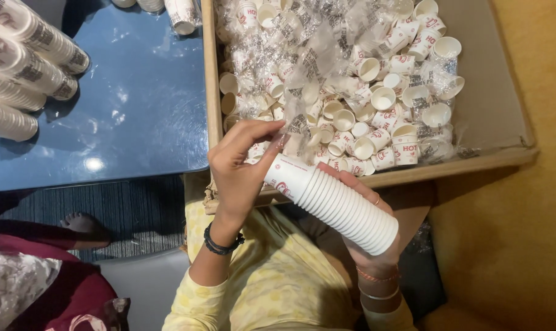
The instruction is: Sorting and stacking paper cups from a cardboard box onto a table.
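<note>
A long stack of small white paper cups (339,205) with red print lies slanted across my lap. My right hand (367,208) cradles it from below. My left hand (241,168) pinches the rim of the top cup at the stack's upper end. Just beyond is a large cardboard box (492,92) filled with loose small paper cups (376,98), many inside clear plastic wrappers (308,55).
A glossy blue table (137,104) stands to the left with several finished cup stacks (26,61) lying on it and more cups (180,15) at its far edge. Another person's bare foot (81,224) and dark red clothing are at lower left. Yellow floor lies to the right.
</note>
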